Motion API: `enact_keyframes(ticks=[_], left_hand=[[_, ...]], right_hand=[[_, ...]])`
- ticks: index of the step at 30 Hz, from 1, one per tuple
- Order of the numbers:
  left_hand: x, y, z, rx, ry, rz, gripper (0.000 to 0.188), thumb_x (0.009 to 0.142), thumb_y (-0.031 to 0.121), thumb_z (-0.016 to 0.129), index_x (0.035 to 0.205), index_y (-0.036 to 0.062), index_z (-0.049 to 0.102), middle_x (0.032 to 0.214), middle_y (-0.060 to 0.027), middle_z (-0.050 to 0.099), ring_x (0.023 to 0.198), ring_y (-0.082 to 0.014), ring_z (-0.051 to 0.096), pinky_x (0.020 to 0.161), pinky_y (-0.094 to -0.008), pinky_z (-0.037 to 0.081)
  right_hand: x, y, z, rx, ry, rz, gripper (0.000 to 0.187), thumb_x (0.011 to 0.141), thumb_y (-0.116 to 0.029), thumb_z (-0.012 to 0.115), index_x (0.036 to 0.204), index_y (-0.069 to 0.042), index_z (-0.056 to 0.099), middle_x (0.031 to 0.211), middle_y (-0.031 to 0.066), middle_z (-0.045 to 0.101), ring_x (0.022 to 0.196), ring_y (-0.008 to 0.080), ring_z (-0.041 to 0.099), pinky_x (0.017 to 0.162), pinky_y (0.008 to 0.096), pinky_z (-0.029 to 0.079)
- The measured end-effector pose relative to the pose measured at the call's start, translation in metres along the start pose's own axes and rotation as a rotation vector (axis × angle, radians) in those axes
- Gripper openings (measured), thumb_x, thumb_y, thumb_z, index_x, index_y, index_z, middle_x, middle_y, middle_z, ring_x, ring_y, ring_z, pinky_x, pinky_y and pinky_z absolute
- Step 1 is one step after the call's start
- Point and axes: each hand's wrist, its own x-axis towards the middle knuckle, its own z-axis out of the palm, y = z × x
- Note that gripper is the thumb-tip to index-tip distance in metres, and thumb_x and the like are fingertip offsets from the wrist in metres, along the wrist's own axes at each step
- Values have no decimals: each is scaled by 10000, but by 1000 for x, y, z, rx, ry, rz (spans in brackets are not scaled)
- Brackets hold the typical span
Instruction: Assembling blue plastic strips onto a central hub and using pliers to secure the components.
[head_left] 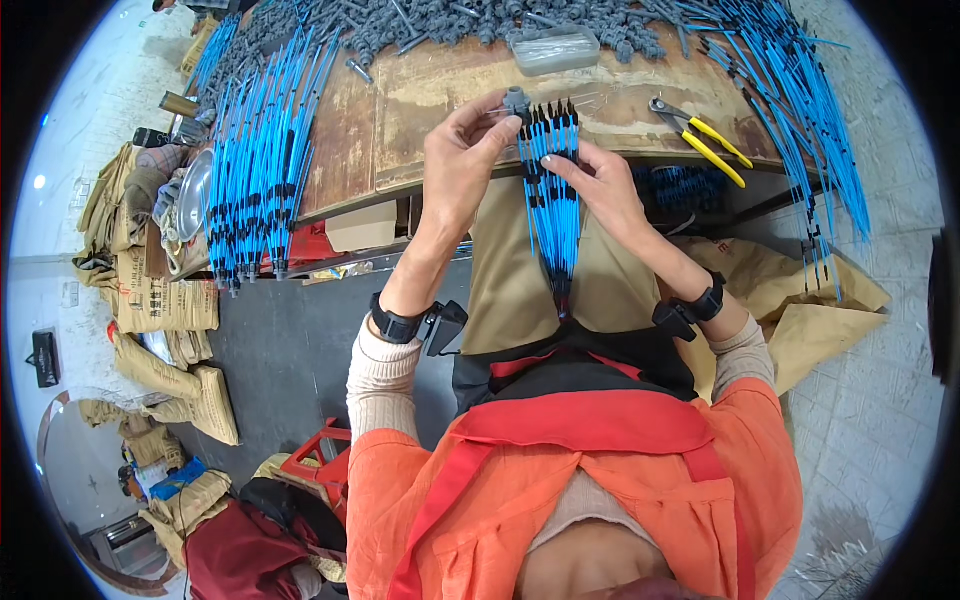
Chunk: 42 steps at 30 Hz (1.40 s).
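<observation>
My left hand (pixel 462 160) pinches a small grey plastic fitting (pixel 516 101) between thumb and fingertips, close to the table's front edge. Right beside it, my right hand (pixel 608 192) grips a fanned bundle of thin blue rods (pixel 556 235) with black sleeves and dark tips. The bundle's wide end points toward the table, and its narrow end tapers down over my lap. The fitting touches or almost touches the rod tips at the bundle's left side; I cannot tell which. My right thumb lies across the rods, and its other fingers are mostly hidden behind them.
Grey fittings (pixel 440 25) lie heaped along the far side of the wooden table (pixel 350 150), by a clear plastic box (pixel 555 50). Yellow-handled pliers (pixel 705 140) lie at right. More blue rods hang over the left (pixel 265 160) and right (pixel 810 130) edges.
</observation>
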Motion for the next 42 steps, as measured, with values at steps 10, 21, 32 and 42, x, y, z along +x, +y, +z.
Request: enact_keyframes(ticks=[10,21,32,42], left_hand=[[3,-1,4,-8,-22,-33,356,939,69,656,1268,-56,604,1058,-75,679,920,-109,625,824,-258,512],[26,-7,-11,-138,-117,-102,367,970,69,613,1314,-49,562,1113,-56,662,970,-86,596,822,-217,482],[38,3,-23,-204,-243,-213,382,972,39,594,1339,-46,532,1153,-79,673,1025,-104,627,892,-223,501],[40,-5,-35,-307,-309,-201,356,964,29,596,1313,-28,548,1195,-79,661,1089,-126,619,985,-257,474]], right_hand=[[7,6,-6,-27,-40,-42,302,953,-283,652,1111,-29,692,862,37,699,773,70,581,723,276,491],[37,8,-23,-37,-253,-34,383,1022,-364,549,1109,-5,651,919,-5,630,845,77,529,788,258,446],[47,10,-24,43,-378,-38,388,1025,-363,543,1126,-1,641,833,-7,652,763,44,544,686,264,476],[41,5,-22,14,-402,-47,325,1050,-293,502,1083,12,609,853,-16,603,810,55,519,736,269,466]])
